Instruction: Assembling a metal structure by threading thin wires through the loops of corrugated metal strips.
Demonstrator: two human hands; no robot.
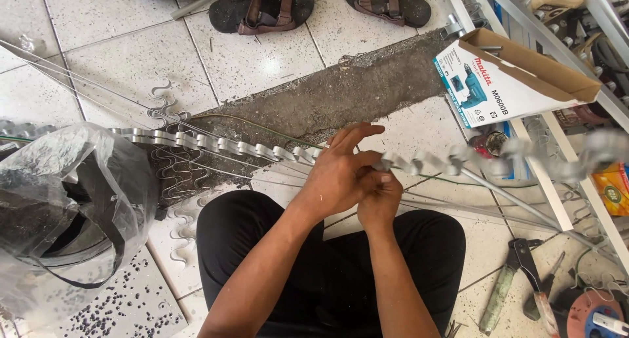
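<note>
A long zigzag metal wire strip (216, 143) runs across the view from left to right at knee height, blurred at its right end (576, 156). My left hand (341, 174) grips the strip near its middle, fingers stretched along it. Just beneath and partly covered, my right hand (380, 197) pinches the same strip. Thin straight metal rods (92, 89) run alongside it over the tiled floor. My knees in black trousers sit below.
A clear plastic bag with a black coil (65, 213) sits at left. Loose zigzag wires (180, 181) lie on the floor. A cardboard tool box (511, 82) leans on white shelving at right. Pliers (521, 272) lie lower right. Someone's sandalled feet (262, 7) stand at top.
</note>
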